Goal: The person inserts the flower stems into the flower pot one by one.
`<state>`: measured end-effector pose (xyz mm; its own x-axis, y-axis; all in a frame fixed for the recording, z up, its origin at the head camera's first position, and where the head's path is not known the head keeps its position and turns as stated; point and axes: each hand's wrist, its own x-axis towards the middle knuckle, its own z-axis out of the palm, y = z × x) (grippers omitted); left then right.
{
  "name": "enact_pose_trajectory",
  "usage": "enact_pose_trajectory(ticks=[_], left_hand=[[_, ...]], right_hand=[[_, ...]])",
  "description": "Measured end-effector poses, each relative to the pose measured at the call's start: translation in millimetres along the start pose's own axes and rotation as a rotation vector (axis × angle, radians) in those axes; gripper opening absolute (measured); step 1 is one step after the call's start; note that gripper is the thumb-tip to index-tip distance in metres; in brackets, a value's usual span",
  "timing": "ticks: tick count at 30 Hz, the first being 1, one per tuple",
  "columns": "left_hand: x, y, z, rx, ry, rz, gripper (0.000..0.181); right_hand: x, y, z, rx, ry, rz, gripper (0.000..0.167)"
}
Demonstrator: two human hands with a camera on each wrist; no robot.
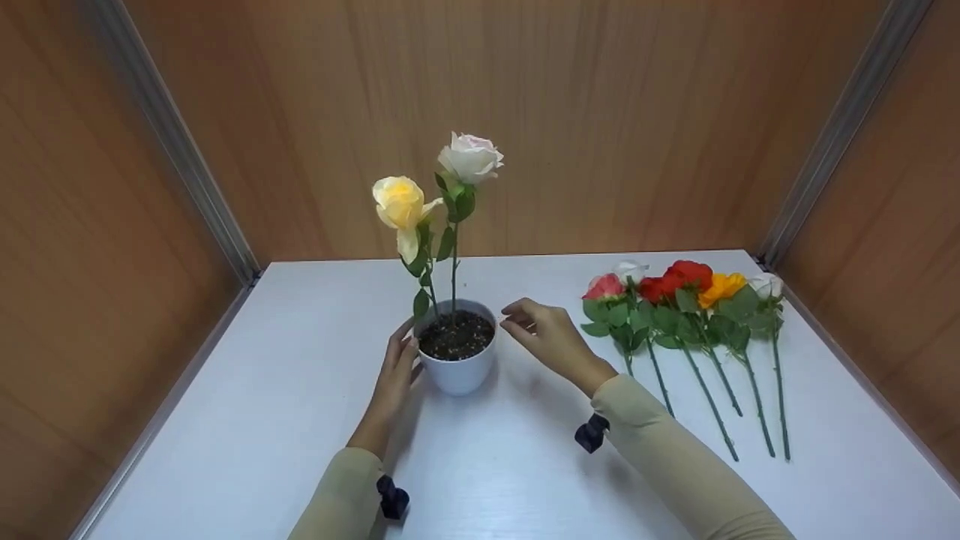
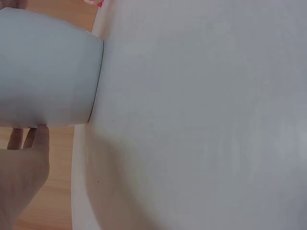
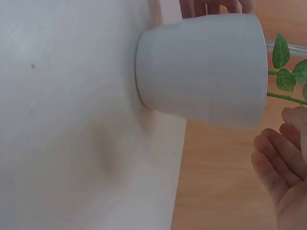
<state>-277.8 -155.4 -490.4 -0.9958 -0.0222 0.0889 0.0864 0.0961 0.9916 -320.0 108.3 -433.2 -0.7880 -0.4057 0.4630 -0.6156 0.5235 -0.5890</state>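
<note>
A white pot [image 1: 459,375] of dark soil [image 1: 457,337] stands upright on the table. Planted in it are a pale yellow rose [image 1: 399,202] and, behind and taller, a white rose [image 1: 471,159]. My left hand [image 1: 394,371] rests its fingers against the pot's left side, also visible in the left wrist view beside the pot [image 2: 48,67]. To the right of the rim, my right hand [image 1: 551,341] hovers with loosely bent fingers and nothing in them. The right wrist view shows that hand [image 3: 288,167] apart from the pot [image 3: 206,69].
On the right of the white table [image 1: 300,360] lies a row of loose roses: a pink one [image 1: 604,286], red ones [image 1: 686,275], an orange one [image 1: 721,289] and white ones [image 1: 766,285], stems toward me. Wooden panels [image 1: 600,112] enclose the back and sides.
</note>
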Motion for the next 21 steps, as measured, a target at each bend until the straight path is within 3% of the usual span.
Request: enact_pose_trajectory(ticks=[12, 21], left_hand=[[-0.7, -1.7, -1.0, -0.011, -0.015, 0.013, 0.055], [-1.1, -0.7, -0.5, -0.01, -0.01, 0.0, 0.055]], right_hand=[[-41.4, 41, -40, -0.013, -0.031, 0.199, 0.018], [-76.9, 71, -69, -0.077, -0.075, 0.303, 0.022]])
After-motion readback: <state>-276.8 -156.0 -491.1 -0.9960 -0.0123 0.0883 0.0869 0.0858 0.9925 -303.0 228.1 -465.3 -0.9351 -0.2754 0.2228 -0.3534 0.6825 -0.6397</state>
